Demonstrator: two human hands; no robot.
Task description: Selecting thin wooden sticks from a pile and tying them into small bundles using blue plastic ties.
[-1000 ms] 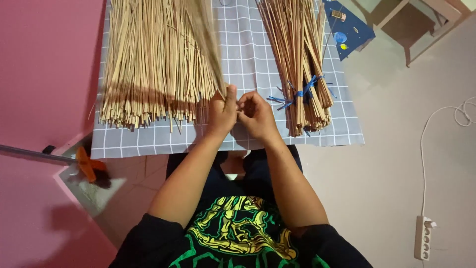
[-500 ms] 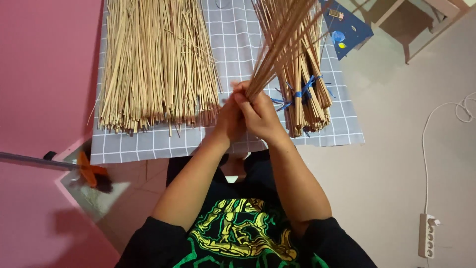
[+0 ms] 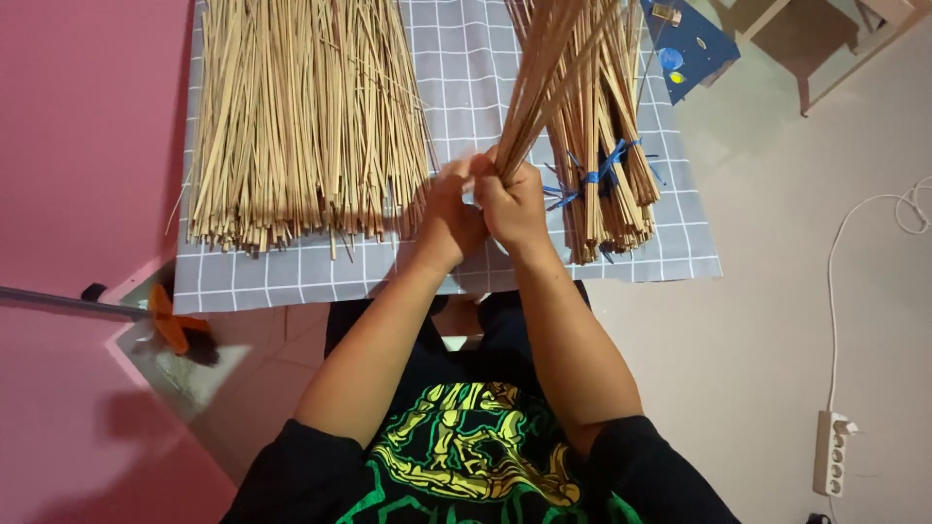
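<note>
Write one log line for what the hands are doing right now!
left hand: on stick bunch | right hand: gripping stick bunch | loose pile: left on checked cloth | tied bundle: right

A grey checked cloth covers the surface. On its left part lies a broad loose heap of pale sticks, their ends toward the near edge. On the right lies a tied bundle bound with blue string. A blue card rests at the cloth's far right corner.
</note>
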